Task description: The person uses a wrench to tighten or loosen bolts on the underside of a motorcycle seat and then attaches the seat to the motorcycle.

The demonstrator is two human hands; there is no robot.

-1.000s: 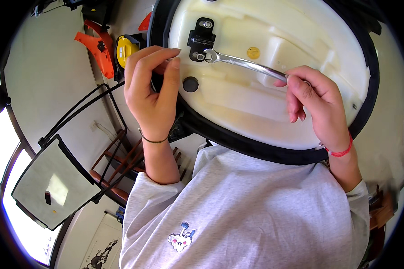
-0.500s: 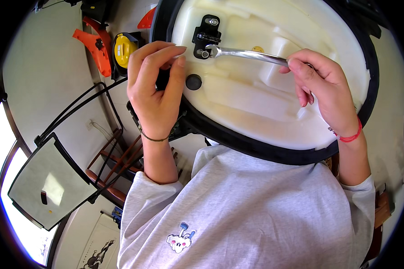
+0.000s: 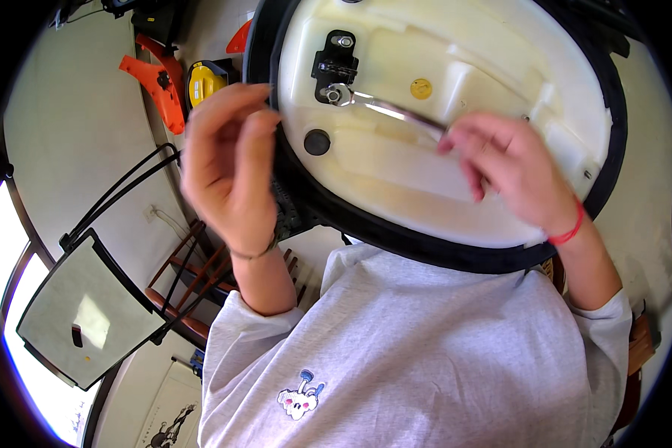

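My right hand (image 3: pixel 508 168), slightly blurred, grips the handle of a silver wrench (image 3: pixel 387 107) over a cream moulded plastic tub (image 3: pixel 418 179) with a thick black rim. The wrench's head sits around the lower bolt (image 3: pixel 334 95) of a black metal bracket (image 3: pixel 331 63); a second bolt (image 3: pixel 344 41) is at the bracket's upper end. My left hand (image 3: pixel 228 168) hovers at the tub's left rim, fingers loosely curved and apart with nothing seen in them, blurred by motion. A round black pad (image 3: pixel 317 142) and a small yellow disc (image 3: pixel 420 88) are inside the tub.
Orange plastic panels (image 3: pixel 164 86) and a yellow-and-black object (image 3: pixel 204 84) lie at the upper left. A framed panel with black tubing (image 3: pixel 78 299) stands at the left beside a bright window (image 3: pixel 4 231). Wooden chairs (image 3: pixel 194 287) are below the tub's left side.
My left hand has drawn left and down from the bracket. My right hand has moved down and left compared with half a second ago, the wrench head still at the lower bolt.
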